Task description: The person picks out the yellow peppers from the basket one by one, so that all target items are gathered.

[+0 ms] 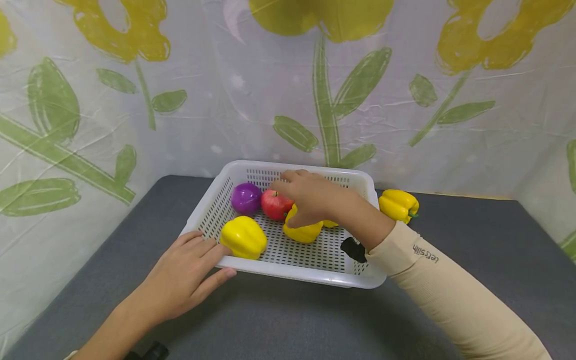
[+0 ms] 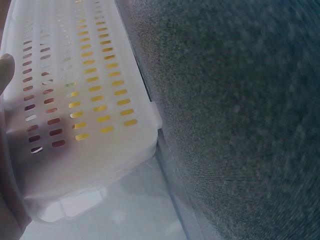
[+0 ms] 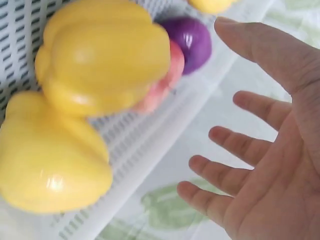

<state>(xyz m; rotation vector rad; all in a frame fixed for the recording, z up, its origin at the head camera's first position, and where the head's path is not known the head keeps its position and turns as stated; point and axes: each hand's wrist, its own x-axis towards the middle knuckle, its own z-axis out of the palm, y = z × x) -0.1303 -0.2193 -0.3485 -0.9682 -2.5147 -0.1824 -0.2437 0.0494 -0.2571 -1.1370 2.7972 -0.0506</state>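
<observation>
A white perforated plastic basket (image 1: 288,270) holds toy produce. My left hand (image 1: 191,272) grips its near left corner, fingers over the rim and thumb on the outer wall, as the left wrist view (image 2: 6,72) partly shows. Just inside that corner lies a yellow bell pepper (image 1: 243,239). My right hand (image 1: 310,197) hovers over the basket's right half, fingers spread and holding nothing. Beneath it are a second yellow bell pepper (image 1: 303,232) and a third (image 3: 52,155), mostly hidden in the head view. A red round fruit (image 1: 273,205) and a purple ball-shaped one (image 1: 246,199) sit at the back left.
Outside the basket, a yellow bell pepper (image 1: 398,205) with a green stem lies to the right, behind my right forearm. The dark grey tabletop (image 1: 288,320) extends around the basket. A flower-printed curtain (image 1: 202,100) hangs behind the table.
</observation>
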